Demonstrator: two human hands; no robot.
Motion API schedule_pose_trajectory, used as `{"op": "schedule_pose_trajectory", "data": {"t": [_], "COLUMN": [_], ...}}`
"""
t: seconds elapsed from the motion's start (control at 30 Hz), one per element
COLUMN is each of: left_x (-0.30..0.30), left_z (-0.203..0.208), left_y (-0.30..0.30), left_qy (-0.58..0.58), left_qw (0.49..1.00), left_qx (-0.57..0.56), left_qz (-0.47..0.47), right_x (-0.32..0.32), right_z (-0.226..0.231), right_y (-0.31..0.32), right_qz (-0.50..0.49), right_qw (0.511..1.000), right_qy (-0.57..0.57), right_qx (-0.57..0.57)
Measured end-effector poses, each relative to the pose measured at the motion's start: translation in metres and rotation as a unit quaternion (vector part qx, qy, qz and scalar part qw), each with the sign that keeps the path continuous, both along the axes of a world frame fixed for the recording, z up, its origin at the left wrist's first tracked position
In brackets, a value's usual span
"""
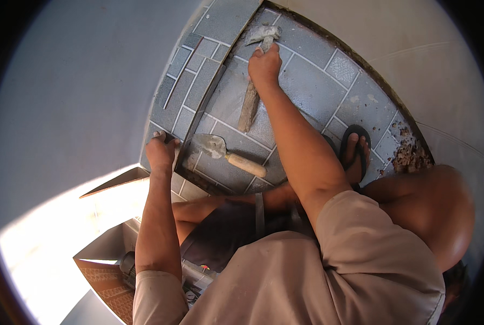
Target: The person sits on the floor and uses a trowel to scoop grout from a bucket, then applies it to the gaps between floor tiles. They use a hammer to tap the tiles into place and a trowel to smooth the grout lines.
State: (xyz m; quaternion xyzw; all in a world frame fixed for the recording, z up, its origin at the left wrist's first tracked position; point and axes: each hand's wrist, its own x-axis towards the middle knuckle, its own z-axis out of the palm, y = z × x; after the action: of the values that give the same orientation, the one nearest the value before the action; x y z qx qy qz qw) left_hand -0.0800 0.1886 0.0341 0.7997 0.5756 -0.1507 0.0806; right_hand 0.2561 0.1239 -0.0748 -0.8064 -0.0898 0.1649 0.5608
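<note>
My right hand (pixel 265 65) is wrapped around the wooden handle of a hammer (pixel 248 108), high up near its mortar-caked head. The hammer lies across grey patterned floor tiles (pixel 307 81), its handle end towards me. To the left, my left hand (pixel 161 151) rests at a raised strip of grey tiles (pixel 185 100) along the wall. Its fingers are curled against the strip, and what they pinch, if anything, is too small to make out. Between my hands a trowel (pixel 209 145) with a pale wooden handle lies on the floor tiles, untouched.
A loose tile (pixel 117 182) leans by the wall at left. An open cardboard box (pixel 104 287) holding tools sits beside my left arm. Crumbled rubble (pixel 412 154) lies at the right corner, near my sandalled foot (pixel 354 154). A rough edge borders the tiled floor.
</note>
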Motion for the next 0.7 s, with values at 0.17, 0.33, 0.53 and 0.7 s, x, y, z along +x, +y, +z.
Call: {"op": "schedule_pose_trajectory", "data": {"t": [0.17,0.33,0.53,0.7], "left_x": [-0.009,-0.019,0.002,-0.006], "left_z": [-0.005,-0.013,0.004,0.0], "left_y": [0.002,0.001,0.006,0.001], "left_qy": [-0.031,-0.051,-0.001,-0.028], "left_qw": [0.998,0.995,0.999,0.999], "left_qx": [0.048,0.077,-0.007,0.031], "left_qz": [-0.011,-0.045,0.031,-0.009], "right_x": [-0.02,-0.006,0.007,-0.003], "right_z": [0.011,-0.012,0.017,0.02], "right_y": [0.005,-0.006,-0.012,-0.01], "right_qz": [-0.047,-0.011,0.057,0.002], "right_qw": [0.995,0.992,0.979,0.984], "right_qy": [0.081,0.091,0.179,0.164], "right_qx": [0.04,0.09,0.084,0.074]}}
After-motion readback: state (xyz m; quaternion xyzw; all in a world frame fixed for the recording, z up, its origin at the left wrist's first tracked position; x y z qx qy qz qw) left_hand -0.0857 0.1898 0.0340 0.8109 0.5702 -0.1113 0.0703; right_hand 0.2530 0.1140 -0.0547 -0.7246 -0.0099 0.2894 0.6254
